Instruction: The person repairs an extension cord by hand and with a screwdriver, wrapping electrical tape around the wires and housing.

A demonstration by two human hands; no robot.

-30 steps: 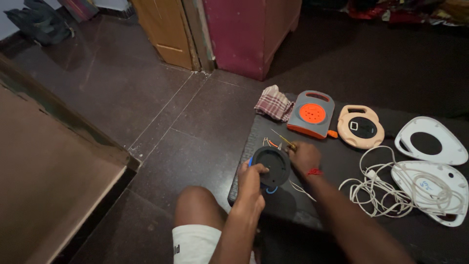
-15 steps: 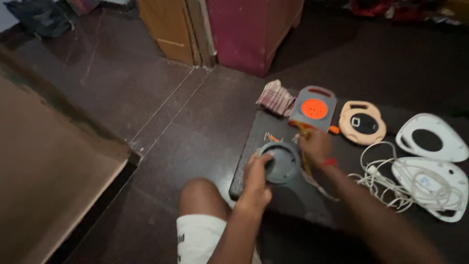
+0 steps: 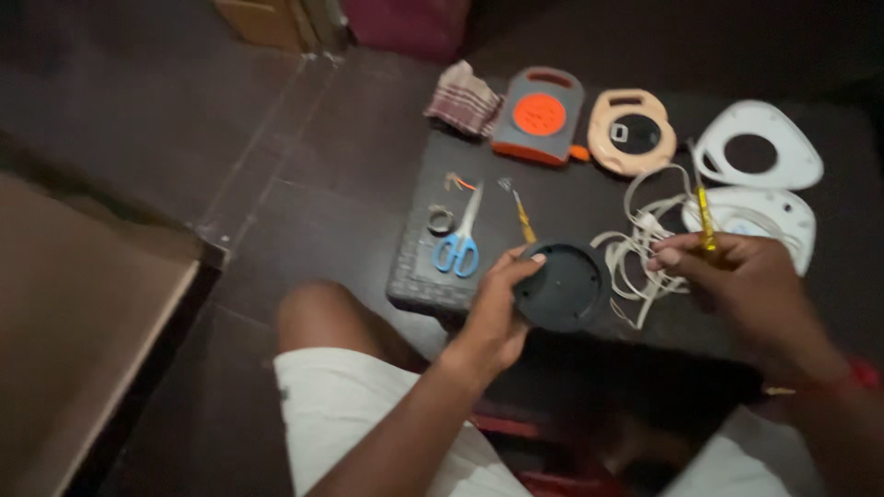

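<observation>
Two bare hands work over a dark woven mat (image 3: 419,285): the left hand (image 3: 497,308) pinches a round black plastic disc (image 3: 560,287) by its rim at the mat's near edge, seemingly light and stiff; the right hand (image 3: 737,276) grips a yellow-handled screwdriver (image 3: 704,216).

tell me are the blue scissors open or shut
Shut: the blue-handled scissors lie flat on the dark mat, blades together in one line, handles side by side.

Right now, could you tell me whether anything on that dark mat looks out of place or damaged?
The white cable lies in a loose tangle beside the black round part that the left hand holds, and the two white shells lie apart, opened. Nothing looks broken.
</observation>
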